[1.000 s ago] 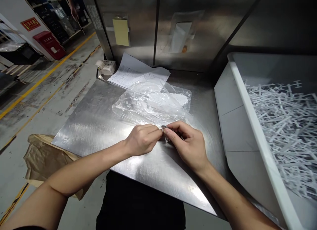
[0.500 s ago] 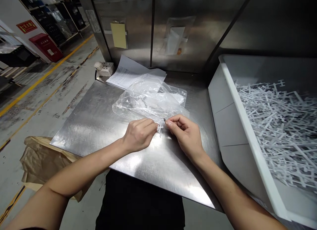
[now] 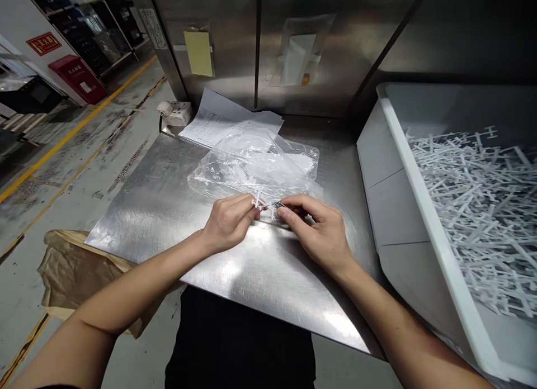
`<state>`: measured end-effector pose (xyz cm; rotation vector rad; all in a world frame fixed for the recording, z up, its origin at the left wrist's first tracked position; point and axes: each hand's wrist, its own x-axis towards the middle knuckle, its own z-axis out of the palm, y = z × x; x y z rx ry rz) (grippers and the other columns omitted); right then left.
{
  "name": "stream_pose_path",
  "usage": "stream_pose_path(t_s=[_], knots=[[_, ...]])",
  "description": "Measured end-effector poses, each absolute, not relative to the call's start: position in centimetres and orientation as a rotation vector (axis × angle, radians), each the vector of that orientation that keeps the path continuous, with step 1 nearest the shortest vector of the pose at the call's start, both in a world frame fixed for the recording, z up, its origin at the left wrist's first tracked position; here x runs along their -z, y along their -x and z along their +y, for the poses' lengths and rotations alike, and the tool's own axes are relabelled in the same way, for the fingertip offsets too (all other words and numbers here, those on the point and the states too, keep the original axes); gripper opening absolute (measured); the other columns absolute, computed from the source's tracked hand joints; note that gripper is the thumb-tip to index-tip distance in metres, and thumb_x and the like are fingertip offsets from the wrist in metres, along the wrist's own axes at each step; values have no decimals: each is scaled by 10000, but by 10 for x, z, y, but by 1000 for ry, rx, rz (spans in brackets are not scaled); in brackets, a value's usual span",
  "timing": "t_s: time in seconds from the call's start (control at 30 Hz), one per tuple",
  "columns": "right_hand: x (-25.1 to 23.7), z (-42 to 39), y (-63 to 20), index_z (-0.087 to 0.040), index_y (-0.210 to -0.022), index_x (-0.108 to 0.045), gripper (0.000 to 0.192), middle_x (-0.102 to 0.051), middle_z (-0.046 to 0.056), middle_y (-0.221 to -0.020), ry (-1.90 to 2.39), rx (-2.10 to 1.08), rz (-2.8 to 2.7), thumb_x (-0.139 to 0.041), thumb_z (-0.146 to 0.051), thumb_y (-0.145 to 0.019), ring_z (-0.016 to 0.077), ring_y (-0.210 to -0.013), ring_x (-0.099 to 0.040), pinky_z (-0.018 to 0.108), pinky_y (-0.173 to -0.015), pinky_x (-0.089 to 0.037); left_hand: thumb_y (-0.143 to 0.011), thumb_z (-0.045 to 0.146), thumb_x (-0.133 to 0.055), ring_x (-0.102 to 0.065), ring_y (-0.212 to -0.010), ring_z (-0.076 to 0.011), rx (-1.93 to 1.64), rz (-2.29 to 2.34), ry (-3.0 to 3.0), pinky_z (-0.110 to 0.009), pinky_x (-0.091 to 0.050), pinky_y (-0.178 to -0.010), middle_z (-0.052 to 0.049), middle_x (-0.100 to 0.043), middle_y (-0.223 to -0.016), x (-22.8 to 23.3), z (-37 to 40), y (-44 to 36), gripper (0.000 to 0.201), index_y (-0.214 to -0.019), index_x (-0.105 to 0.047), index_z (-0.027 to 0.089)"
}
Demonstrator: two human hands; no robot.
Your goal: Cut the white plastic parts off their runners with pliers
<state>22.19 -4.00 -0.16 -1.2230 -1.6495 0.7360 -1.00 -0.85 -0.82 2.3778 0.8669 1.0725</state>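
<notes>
Head view: shows the left hand (image 3: 232, 221) above the near middle of the metal table (image 3: 138, 199), fingertips pinched on a small branched white plastic piece (image 3: 257, 200), and, just to the right, the right hand (image 3: 316, 227), thumb and forefinger closed on a dark metallic object (image 3: 277, 206), mostly hidden, kind impossible to tell. Places the white plastic piece between both hands, right end seemingly at the dark tip; contact too small to confirm. Includes, just beyond, a clear plastic bag (image 3: 235, 165); farther off, printed papers (image 3: 210, 118); at right, a white bin (image 3: 388, 210) heaped with similar white pieces (image 3: 474, 199). Likely faults, by judgement: slip from the narrow pinch under a sideways push; nick to a left fingertip from a skidding, possibly sharp tip; fragments lost among the bag's folds after a sudden snap. Compare with half a second earlier: left fingertips now farther from the right ones, more of the white plastic piece exposed, dark tip apparently overlapping it instead of apart.
</notes>
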Motion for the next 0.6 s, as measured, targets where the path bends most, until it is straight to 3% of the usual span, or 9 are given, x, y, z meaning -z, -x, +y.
stream_pose_path(t_s=[0.6], knots=[[-20, -39, -231, -250, -1009, -810, 157, -796, 60, -921, 1156, -667, -1871, -683, -326, -1059, 239, -822, -714, 392, -752, -519, -1144, 198, -500, -621, -725, -145, -1048, 807, -2350, -289, -461, -698, -17, -657, -799, 8, -7, 11, 275, -895, -615, 180]])
